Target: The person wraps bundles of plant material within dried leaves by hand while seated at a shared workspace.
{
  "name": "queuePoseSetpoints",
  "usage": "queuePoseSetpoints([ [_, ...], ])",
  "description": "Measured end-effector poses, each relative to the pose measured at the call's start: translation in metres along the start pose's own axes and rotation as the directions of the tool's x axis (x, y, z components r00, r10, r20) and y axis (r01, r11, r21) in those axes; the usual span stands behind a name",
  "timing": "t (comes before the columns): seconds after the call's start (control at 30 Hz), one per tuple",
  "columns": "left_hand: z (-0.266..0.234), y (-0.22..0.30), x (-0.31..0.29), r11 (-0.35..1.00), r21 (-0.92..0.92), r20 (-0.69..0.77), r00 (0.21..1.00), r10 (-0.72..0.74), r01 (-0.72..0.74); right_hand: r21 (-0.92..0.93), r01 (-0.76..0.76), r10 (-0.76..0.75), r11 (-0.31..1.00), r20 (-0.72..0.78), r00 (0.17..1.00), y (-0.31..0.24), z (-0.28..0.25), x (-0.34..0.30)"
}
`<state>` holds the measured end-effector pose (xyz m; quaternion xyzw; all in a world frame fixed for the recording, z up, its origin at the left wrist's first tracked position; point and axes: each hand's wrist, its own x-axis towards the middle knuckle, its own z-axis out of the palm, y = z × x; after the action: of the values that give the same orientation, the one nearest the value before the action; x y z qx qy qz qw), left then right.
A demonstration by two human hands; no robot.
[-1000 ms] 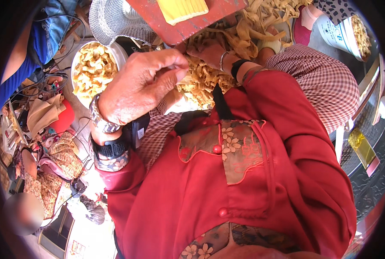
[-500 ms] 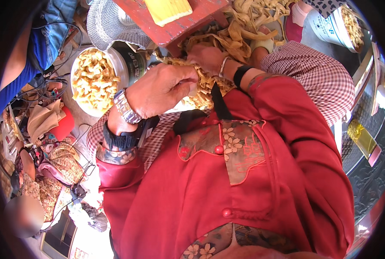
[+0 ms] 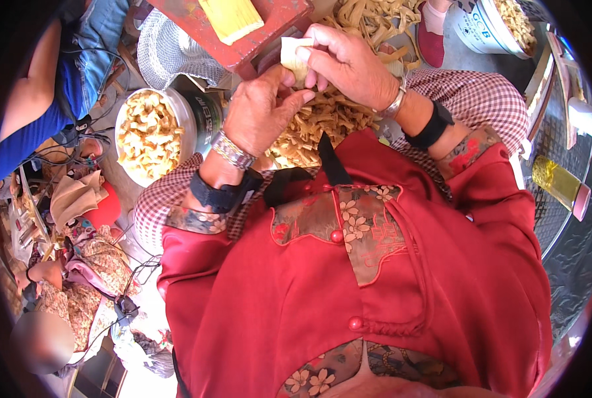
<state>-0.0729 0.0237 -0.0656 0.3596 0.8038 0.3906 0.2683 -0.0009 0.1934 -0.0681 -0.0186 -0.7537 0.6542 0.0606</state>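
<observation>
A short, pale yellow flat strip (image 3: pixel 294 58) is stretched between my two hands, in front of the red stool's edge. My left hand (image 3: pixel 261 109), with a metal watch on its wrist, pinches the strip's lower end between thumb and fingers. On the other side, my right hand (image 3: pixel 352 66) is closed on its upper part with thumb and forefinger. Below both hands, over my lap, lies a heap of tan, knotted-looking pieces (image 3: pixel 316 129); whatever holds the heap is mostly hidden. Longer limp tan strips (image 3: pixel 369 20) lie piled beyond my right hand.
A red wooden stool (image 3: pixel 279 26) bearing a yellow block (image 3: pixel 233 20) stands ahead. To the left are a white bucket (image 3: pixel 188 119) full of pale knotted pieces and a grey woven hat (image 3: pixel 177 53). Another white bucket (image 3: pixel 478 30) stands far right. A person's arm (image 3: pixel 34 86) shows at left.
My right hand has come up from among the strips and now grips the pale strip together with my left hand. The view has shifted slightly.
</observation>
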Motion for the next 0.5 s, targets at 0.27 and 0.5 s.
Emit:
queuePoseSetpoints([
  [0.27, 0.007, 0.019, 0.003, 0.966, 0.149, -0.182, 0.954, 0.237, -0.212, 0.054, 0.074, -0.067, 0.996, -0.119, 0.991, -0.019, 0.003, -0.015],
  [0.5, -0.004, 0.038, 0.010, 0.958, -0.027, -0.260, 0.927, 0.270, -0.286, 0.018, 0.153, -0.154, 0.988, 0.019, 0.988, -0.043, -0.035, -0.007],
])
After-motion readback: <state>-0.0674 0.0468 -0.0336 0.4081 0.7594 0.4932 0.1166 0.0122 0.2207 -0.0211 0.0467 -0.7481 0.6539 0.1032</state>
